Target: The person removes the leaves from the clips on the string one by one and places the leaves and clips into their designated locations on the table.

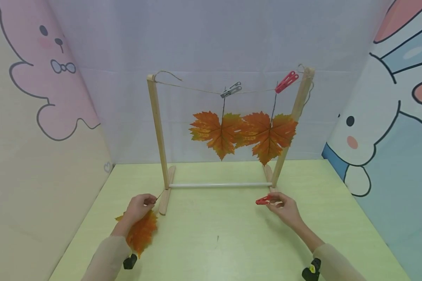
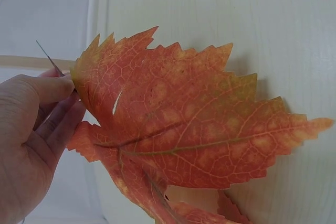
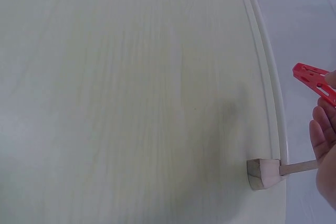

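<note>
Between thumb and fingers my left hand (image 1: 139, 207) pinches the thin stem of an orange artificial maple leaf (image 2: 199, 124). The leaf hangs below the hand, over the left side of the table, its stem tip poking out past the fingers. My right hand (image 1: 285, 208) holds a red clothespin (image 1: 263, 200) by one end, above the table near the rack's right foot. On the string (image 1: 190, 88) of the wooden rack, a grey clothespin (image 1: 231, 90) and a red clothespin (image 1: 286, 82) each clip the stem of an orange leaf; these two leaves (image 1: 216, 132) overlap.
The rack has a left post (image 1: 157, 132), a right post (image 1: 300, 102) and a white crossbar (image 1: 218, 185) low between them. Its feet, such as the left foot (image 1: 164, 203), rest on the pale table (image 1: 211, 222). A white curtain (image 1: 126, 117) hangs behind, with cartoon-printed walls on both sides.
</note>
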Motion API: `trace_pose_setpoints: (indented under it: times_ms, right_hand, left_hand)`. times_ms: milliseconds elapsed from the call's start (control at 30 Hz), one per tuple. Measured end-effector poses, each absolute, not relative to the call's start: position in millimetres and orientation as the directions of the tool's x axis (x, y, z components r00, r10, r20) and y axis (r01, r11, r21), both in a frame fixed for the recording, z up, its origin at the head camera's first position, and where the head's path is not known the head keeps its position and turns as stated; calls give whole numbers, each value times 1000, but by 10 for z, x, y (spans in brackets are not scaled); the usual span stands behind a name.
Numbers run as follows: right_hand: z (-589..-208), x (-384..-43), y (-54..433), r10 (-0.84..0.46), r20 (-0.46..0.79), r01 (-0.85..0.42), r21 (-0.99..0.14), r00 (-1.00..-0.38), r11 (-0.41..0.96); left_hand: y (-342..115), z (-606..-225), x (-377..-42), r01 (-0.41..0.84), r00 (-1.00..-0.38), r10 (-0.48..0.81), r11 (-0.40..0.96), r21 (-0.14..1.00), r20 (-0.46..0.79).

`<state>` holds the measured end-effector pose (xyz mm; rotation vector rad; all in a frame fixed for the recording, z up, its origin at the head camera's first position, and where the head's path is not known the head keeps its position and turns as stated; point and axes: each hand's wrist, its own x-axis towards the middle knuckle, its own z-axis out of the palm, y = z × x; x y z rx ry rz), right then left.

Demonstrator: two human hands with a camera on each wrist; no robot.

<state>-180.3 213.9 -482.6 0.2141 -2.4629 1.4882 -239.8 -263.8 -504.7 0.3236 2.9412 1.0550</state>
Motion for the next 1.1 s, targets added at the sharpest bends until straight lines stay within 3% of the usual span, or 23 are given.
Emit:
trace_pose_setpoints:
  times_ms: [667, 1100]
  right_hand:
    - [-5081, -1672, 2127, 49, 216, -171, -876, -975, 451]
    - [-5526, -1787, 2291, 26, 258, -220, -870, -966, 442]
  left_hand:
    - [-2789, -5211, -2325, 87, -994, 110, 802, 591, -3]
    - [-2861, -5227, -2263, 22, -998, 51, 845, 535, -41]
